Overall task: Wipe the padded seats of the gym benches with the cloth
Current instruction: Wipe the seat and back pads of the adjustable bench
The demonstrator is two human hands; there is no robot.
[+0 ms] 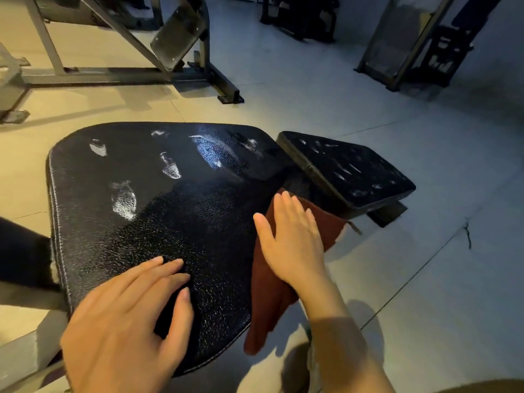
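Our right hand (295,236) flat, pressing maroon cloth (272,293) at seat pad (147,199) edge; unwiped pad lies leftward. Left hand (127,321) flat, bracing.

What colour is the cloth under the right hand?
Dark maroon red: the cloth shows plainly in the head view, draped over the big pad's edge.

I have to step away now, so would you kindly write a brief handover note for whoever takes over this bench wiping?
Left hand: open, flat on the near end of the large black seat pad.
Right hand: open, pressing the dark red cloth on the pad's right edge, part of it hanging over the side.
Done: cannot tell; whitish smears show on the pad's far half.
Left: those smears, then the smaller pad beyond, also streaked.
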